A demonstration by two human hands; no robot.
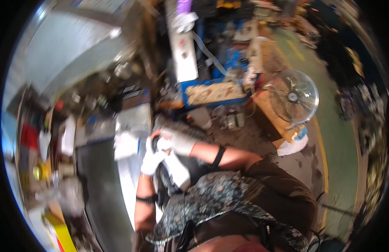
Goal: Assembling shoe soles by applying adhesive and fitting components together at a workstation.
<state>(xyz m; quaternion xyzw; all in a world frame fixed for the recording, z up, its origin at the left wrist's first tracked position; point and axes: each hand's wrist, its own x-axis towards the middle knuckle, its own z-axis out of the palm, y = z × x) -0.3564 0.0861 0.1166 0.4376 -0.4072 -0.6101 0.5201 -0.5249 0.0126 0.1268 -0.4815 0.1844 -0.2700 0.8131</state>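
Both my hands wear white gloves and meet close together in front of my apron. My left hand is closed, its fingers curled at a small dark edge that is blurred. My right hand comes in from the right, its fingertips closed against the same spot, so what they pinch cannot be made out. Just below the hands lies a white elongated piece with a dark part along its left side. A pile of white gloves or cloth sits to the left of my hands.
A dark conveyor-like surface runs along the left. Ahead stands a blue tray of pale pieces. To the right, a round fan stands by a cardboard box. A yellow-lined green walkway lies beyond.
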